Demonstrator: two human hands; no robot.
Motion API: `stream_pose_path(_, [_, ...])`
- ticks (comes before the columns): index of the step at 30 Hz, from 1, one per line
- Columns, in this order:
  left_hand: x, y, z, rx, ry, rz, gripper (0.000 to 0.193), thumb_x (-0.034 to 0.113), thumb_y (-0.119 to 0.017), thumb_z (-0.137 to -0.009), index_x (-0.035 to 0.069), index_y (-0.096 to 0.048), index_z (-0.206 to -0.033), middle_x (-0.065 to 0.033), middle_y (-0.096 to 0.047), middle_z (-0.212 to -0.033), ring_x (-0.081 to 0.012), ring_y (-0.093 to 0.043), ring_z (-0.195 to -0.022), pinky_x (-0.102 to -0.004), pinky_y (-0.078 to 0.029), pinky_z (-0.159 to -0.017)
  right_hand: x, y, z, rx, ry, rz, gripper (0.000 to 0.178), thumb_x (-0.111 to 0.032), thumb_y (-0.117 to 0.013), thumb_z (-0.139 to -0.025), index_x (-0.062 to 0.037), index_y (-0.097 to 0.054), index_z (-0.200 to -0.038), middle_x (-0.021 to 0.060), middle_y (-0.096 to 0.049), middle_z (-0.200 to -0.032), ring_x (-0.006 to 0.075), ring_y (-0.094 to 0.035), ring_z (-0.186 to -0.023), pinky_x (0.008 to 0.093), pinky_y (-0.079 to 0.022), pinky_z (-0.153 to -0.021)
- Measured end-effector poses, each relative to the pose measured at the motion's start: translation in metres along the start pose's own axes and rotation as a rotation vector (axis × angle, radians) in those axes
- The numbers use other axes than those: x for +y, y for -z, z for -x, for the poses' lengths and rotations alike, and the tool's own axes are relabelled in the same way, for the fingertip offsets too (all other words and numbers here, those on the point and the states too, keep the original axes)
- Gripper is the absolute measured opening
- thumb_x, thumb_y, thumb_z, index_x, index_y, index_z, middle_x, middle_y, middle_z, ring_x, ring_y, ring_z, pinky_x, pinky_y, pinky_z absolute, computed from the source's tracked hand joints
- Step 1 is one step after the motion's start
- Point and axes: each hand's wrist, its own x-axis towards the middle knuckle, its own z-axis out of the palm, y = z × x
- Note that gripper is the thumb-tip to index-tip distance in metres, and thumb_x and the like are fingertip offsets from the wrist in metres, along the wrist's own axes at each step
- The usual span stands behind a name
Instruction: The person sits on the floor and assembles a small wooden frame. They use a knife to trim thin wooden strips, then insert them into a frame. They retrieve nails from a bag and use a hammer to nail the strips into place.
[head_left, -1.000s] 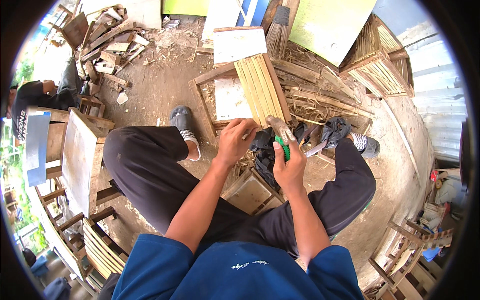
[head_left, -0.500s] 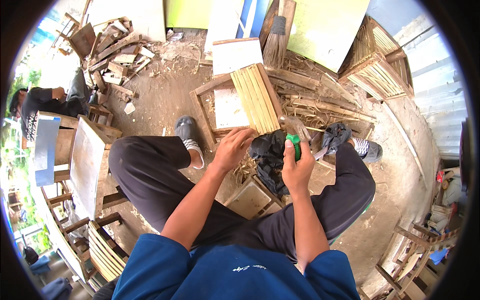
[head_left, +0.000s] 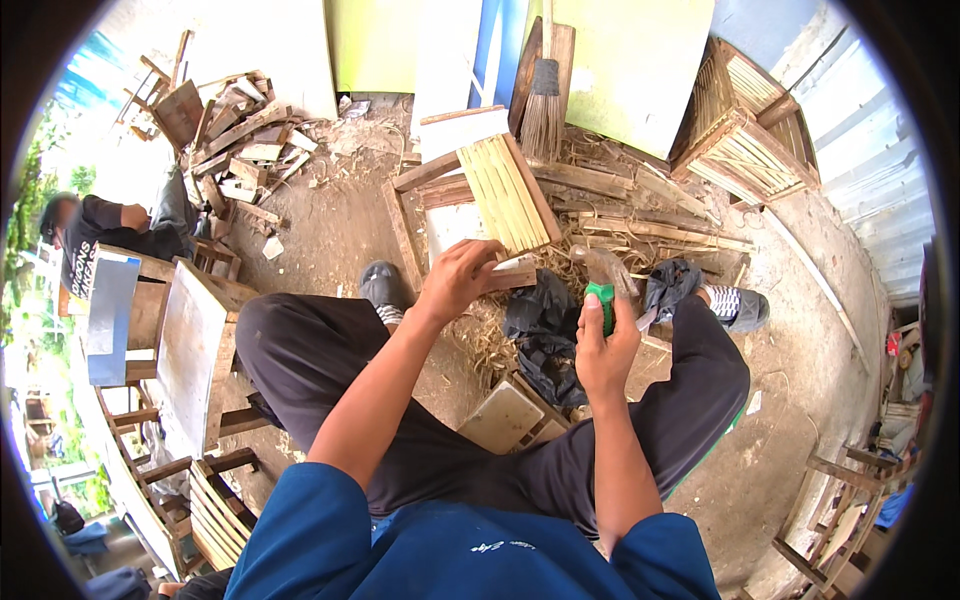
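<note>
Dirt workshop floor, scraps everywhere. Left hand [head_left: 462, 280] pinches a thin pale wooden slat [head_left: 505, 272] at frame centre: light, stiff, splintery. Right hand [head_left: 603, 348] fist-closed on green-handled hammer [head_left: 603, 290]; head-heavy, so I grip it low.

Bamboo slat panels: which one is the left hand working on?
The flat panel on the ground in front of the left hand, not the boxy slatted crates stacked at the far right.

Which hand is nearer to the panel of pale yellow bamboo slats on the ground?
Left. The left hand rests on the near end of the slat panel; the right hand, gripping a green-handled tool, is off to its right, apart.
</note>
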Motion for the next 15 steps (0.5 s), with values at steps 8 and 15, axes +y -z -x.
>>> stream_pose_path(8, [-0.022,-0.013,-0.011,0.021,0.174,0.077,0.028,0.006,-0.077,-0.09,0.008,-0.07,-0.116,-0.0126,-0.074,-0.107,-0.0306,-0.073,-0.095,-0.0397,-0.059,-0.084,0.008,-0.007,-0.002,0.016,0.085,0.045,0.028,-0.029,-0.061,-0.109,-0.0022,-0.061,-0.101,-0.0006,-0.056,-0.074,0.0059,-0.048,-0.057,0.0245,-0.038,-0.05])
stream_pose_path(15, [-0.028,-0.021,-0.007,0.08,0.137,0.15,0.029,0.004,-0.075,-0.09,0.009,-0.072,-0.118,-0.01,-0.075,-0.107,-0.0296,-0.073,-0.097,-0.0381,-0.059,-0.084,0.015,-0.021,-0.006,-0.062,0.034,0.074,0.029,-0.03,-0.06,-0.11,-0.0025,-0.061,-0.101,-0.001,-0.056,-0.073,0.0057,-0.048,-0.057,0.0247,-0.037,-0.051])
